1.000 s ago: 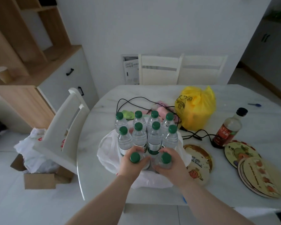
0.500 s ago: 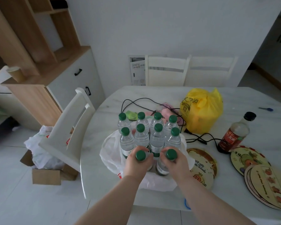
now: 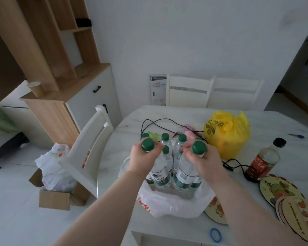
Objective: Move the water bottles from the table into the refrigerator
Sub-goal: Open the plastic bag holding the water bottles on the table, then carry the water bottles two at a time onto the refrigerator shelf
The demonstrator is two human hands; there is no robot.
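Observation:
Several clear water bottles (image 3: 180, 145) with green caps stand together on a white plastic bag (image 3: 174, 203) on the marble table (image 3: 124, 157). My left hand (image 3: 140, 158) grips the neck of one bottle (image 3: 159, 172) and holds it lifted above the group. My right hand (image 3: 204, 161) grips the neck of a second bottle (image 3: 184, 173), also raised. Both lifted bottles hang below my fists, their caps showing above my fingers. The refrigerator is not in view.
A yellow bag (image 3: 228, 134), black cables (image 3: 155, 121), a dark sauce bottle (image 3: 263, 162) and round printed mats (image 3: 281, 190) share the table. A white chair (image 3: 89, 151) stands at the table's left, with a cardboard box (image 3: 55, 197) on the floor beside it. Two chairs (image 3: 212, 91) line the far wall.
Both hands have risen, lifting the two front bottles up out of the group. The view has tilted up and moved closer.

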